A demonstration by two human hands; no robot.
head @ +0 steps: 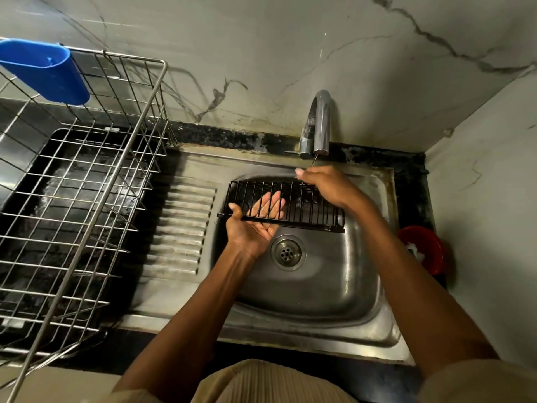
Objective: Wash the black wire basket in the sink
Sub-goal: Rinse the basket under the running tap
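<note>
The black wire basket (308, 205) is held over the steel sink (313, 289), just below the tap (319, 123). My left hand (252, 225) lies palm up under its left end, fingers spread behind the wires and thumb hooked over the front rim. My right hand (325, 184) grips the basket's back rim near the right, directly under the spout. A thin trickle of water falls from the spout onto that hand. The drain (287, 253) shows below the basket.
A steel wire dish rack (87, 199) on a black tray stands to the left, with a blue plastic holder (49, 71) hung on its back rim. The ribbed drainboard (180, 228) lies between rack and bowl. A red bowl (424, 248) sits right of the sink. Marble walls close the back and right.
</note>
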